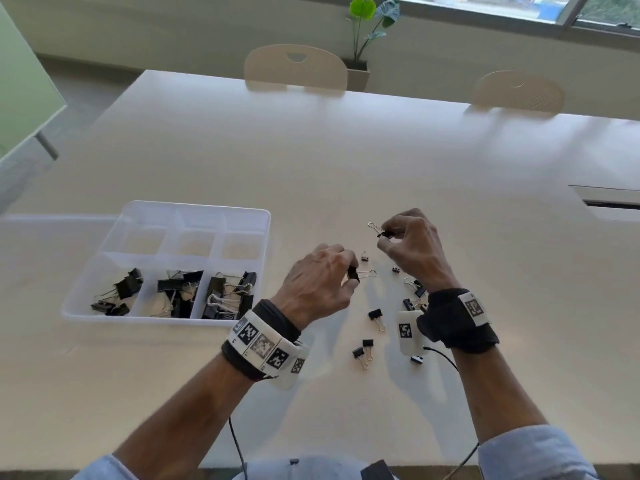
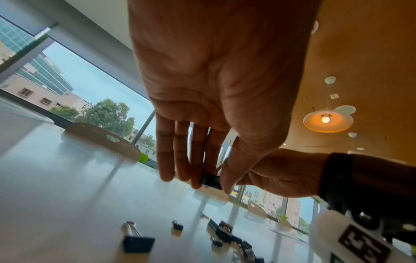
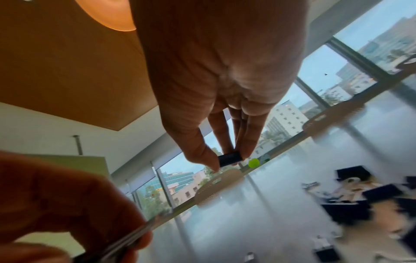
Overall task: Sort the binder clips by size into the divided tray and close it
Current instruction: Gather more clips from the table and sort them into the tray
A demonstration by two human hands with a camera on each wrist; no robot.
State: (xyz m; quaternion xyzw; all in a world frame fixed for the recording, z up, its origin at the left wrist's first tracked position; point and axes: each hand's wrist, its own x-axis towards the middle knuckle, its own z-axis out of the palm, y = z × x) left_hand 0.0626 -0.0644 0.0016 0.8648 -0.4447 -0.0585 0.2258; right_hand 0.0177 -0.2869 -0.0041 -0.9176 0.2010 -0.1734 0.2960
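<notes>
2 small binder clips are up off the table (image 1: 346,161) at once: the left hand (image 1: 318,282) pinches a black clip (image 1: 353,273) between thumb and fingertips, its wire handle pointing away from the fingers toward the right hand (image 1: 412,251), which pinches a second clip (image 1: 382,233) the same way. Each looks light and stiff, with smooth painted steel that could slip, so the flat black body seems the surest place to hold; the springy wire loops would likely swivel. About 10 loose clips (image 1: 375,315) lie below and beside both sets of fingers. Well to the left of the left fingers sits the clear divided tray (image 1: 263,216), its 3 near compartments holding clips, the far ones bare. Smooth, pale and glossy, the table would let clips slide. Beyond it stand 2 chairs (image 1: 296,65), a potted plant (image 1: 363,29) and windows.
</notes>
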